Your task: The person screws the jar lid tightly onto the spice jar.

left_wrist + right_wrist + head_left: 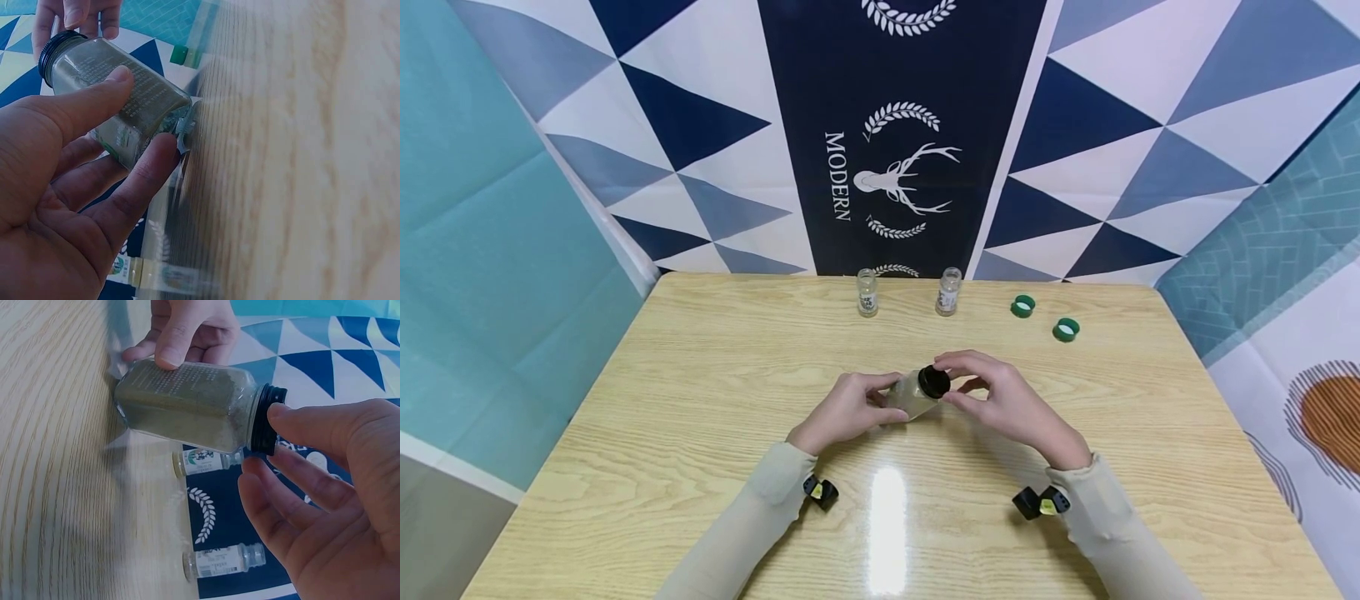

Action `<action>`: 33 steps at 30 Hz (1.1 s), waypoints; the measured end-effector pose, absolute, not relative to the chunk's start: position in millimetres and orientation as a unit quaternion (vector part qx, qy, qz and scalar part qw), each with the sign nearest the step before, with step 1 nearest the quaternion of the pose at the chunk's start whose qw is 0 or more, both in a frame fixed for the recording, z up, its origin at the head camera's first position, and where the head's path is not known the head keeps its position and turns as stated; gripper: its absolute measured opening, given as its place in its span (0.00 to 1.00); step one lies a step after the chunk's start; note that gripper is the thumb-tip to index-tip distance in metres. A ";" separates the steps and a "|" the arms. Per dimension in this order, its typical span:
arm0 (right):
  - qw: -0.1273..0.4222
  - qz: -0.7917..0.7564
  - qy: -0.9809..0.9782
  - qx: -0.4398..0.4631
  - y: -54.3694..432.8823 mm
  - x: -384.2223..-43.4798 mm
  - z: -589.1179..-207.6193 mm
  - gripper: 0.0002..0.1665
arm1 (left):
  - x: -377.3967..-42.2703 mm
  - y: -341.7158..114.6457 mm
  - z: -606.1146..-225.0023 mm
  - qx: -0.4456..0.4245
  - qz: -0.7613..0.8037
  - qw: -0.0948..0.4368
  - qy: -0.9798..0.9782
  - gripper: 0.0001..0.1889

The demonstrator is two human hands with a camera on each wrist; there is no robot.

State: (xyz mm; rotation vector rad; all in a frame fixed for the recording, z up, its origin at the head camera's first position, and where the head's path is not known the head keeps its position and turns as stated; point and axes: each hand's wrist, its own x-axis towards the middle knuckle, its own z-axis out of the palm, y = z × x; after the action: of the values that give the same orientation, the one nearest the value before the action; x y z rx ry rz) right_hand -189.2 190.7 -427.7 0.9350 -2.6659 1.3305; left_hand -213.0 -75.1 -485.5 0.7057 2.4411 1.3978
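A square glass jar (907,397) with a black lid (935,382) is tilted over the table, its lid toward the right. In the right wrist view the jar (187,406) holds a greenish-brown powder, and its printed label is too blurred to read. My left hand (855,407) grips the jar's body between thumb and fingers, near its base. With thumb and fingertips my right hand (996,400) pinches the black lid. The lid (265,420) sits on the jar's neck; whether it is loose I cannot tell.
Two small uncapped glass bottles with labels, a left one (867,293) and a right one (948,292), stand at the table's back edge. Two green caps (1022,306) lie to their right. Behind the wooden table (715,375) hangs a patterned cloth (902,167).
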 end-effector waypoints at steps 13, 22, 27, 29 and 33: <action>0.014 0.415 -0.854 0.314 190.2 -189.2 -430.0 0.27 | -213.5 -75.5 -486.0 0.244 0.482 0.125 0.832 0.33; 0.011 0.420 -0.851 0.314 190.9 -189.1 -429.3 0.22 | -212.8 -75.2 -484.8 0.245 0.485 0.123 0.830 0.33; 0.014 0.418 -0.853 0.311 191.5 -189.0 -428.6 0.22 | -213.0 -74.7 -485.2 0.246 0.485 0.124 0.830 0.32; 0.013 0.417 -0.855 0.309 191.7 -188.9 -428.6 0.22 | -213.2 -74.6 -485.8 0.245 0.484 0.123 0.831 0.32; 0.012 0.416 -0.856 0.306 191.7 -188.8 -429.2 0.22 | -213.6 -74.8 -487.0 0.244 0.485 0.122 0.831 0.33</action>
State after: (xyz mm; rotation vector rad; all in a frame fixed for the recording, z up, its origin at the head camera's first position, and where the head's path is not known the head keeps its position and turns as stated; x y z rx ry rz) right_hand -188.8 191.7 -429.2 0.9544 -2.6707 1.2963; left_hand -213.6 -74.8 -487.0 0.7126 2.4247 1.4154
